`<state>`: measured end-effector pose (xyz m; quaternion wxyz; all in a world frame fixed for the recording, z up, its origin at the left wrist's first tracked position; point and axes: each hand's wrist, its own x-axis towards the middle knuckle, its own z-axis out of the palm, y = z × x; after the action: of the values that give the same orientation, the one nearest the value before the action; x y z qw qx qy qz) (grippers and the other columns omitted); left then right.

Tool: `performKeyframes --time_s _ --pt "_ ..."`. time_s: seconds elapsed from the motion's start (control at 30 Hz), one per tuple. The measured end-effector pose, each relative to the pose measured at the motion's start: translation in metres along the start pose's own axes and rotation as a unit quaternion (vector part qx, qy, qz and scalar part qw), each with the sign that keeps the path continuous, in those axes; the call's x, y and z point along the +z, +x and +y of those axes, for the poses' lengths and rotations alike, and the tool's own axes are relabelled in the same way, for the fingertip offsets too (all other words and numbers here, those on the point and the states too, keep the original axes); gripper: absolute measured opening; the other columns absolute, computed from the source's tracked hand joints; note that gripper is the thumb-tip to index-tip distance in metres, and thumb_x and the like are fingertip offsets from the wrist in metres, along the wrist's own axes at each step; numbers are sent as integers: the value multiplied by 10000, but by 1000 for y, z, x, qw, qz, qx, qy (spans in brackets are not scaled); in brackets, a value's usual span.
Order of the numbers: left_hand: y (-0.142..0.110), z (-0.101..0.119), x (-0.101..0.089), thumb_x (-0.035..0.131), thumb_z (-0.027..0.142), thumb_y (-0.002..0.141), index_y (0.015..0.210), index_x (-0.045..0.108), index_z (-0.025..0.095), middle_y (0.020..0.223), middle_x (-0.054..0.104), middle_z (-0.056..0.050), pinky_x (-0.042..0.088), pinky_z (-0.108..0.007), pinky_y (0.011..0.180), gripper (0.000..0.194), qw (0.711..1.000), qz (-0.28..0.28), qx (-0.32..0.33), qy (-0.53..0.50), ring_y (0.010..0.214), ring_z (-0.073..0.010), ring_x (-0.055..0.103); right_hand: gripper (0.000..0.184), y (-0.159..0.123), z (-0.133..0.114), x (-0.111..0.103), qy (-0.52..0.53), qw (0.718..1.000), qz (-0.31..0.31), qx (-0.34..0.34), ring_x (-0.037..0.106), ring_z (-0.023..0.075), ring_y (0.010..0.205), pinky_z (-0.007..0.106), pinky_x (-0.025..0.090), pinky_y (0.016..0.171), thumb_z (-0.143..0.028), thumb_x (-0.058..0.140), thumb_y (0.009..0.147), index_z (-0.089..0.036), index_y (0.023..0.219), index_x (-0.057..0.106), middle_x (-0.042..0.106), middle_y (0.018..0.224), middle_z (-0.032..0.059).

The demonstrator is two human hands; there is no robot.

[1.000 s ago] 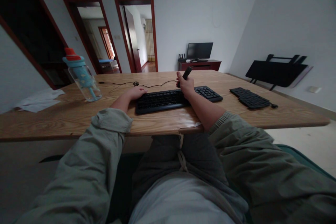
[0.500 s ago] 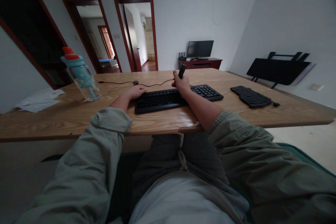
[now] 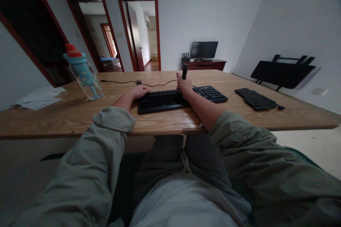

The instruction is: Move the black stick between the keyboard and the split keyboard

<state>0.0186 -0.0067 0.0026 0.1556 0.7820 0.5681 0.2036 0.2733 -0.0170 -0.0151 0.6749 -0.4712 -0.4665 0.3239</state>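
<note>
A black keyboard (image 3: 160,104) lies on the wooden table in front of me. At its back left corner, my left hand (image 3: 140,93) holds the edge, the fingers bent down behind it and partly hidden. My right hand (image 3: 184,86) is closed around a black handle (image 3: 184,71) that sticks up from the fist over the middle of the keyboard. Its lower end is hidden by the hand, so I cannot tell the tool's kind. To the right, small black keycaps (image 3: 255,99) lie side by side in rows.
A clear bottle (image 3: 86,81) with a blue and red lid stands at the left, beside white paper (image 3: 39,98). The keyboard's thin cable (image 3: 157,85) runs behind it with a coil. The table's front edge (image 3: 160,133) is close to my lap.
The view has shifted slightly. The black handle stands a little more upright in my right hand; my left hand stays at the keyboard's corner.
</note>
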Motion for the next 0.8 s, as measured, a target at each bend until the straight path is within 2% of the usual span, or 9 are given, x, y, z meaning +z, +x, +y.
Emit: performKeyframes --time_s 0.13,0.37,0.6,0.8 --pt "0 1 0 573 442 818 683 668 215 762 693 -41 482 -315 771 281 999 -5 -7 42 837 -256 627 465 4 4 1 4 1000 -9 5 394 92 429 224 395 412 -518 701 899 -248 673 398 396 523 -63" --pt "0 0 0 583 429 815 663 658 205 740 668 -60 478 -345 774 281 1000 -6 8 21 831 -265 609 357 13 9 6 -15 1000 -12 7 387 102 455 228 377 413 -400 664 894 -246 686 417 404 548 -53" --pt "1 3 1 526 379 893 654 637 201 756 670 -52 480 -352 806 319 999 -17 19 30 804 -243 603 312 14 8 11 -79 996 9 -29 421 119 517 230 351 466 -337 590 908 -230 651 448 413 551 -28" --pt "0 3 0 544 386 878 615 620 201 661 611 -31 450 -329 710 330 999 -21 16 23 696 -222 554 343 6 0 12 -131 988 -12 -80 416 131 551 241 352 524 -300 561 929 -221 613 455 396 538 -19"
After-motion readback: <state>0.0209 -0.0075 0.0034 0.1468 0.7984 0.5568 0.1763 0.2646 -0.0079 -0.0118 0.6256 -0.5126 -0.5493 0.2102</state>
